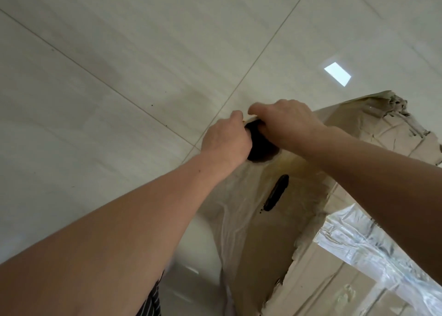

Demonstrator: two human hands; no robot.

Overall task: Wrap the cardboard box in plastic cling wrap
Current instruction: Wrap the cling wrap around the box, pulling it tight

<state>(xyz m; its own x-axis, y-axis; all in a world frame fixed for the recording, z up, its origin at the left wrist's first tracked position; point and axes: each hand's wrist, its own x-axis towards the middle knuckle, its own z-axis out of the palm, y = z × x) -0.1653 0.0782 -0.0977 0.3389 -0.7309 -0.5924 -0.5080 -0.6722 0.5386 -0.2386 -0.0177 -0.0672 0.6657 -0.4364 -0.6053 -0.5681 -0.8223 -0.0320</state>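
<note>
The cardboard box (382,129) on the floor (119,76) looks light but torn and floppy under thin, slack cling wrap (229,220), so the hands meet at its stiffer far corner, the right hand (287,122) curled over the edge and the left hand (226,141) with its grip hidden.

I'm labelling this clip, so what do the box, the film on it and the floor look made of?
The cardboard box looks like brown matte card, with torn fibrous edges. The cling wrap is thin clear plastic film, glossy, wrinkled, catching light. The floor is pale glazed tile, probably ceramic: grout lines, mirror-like reflection.
</note>
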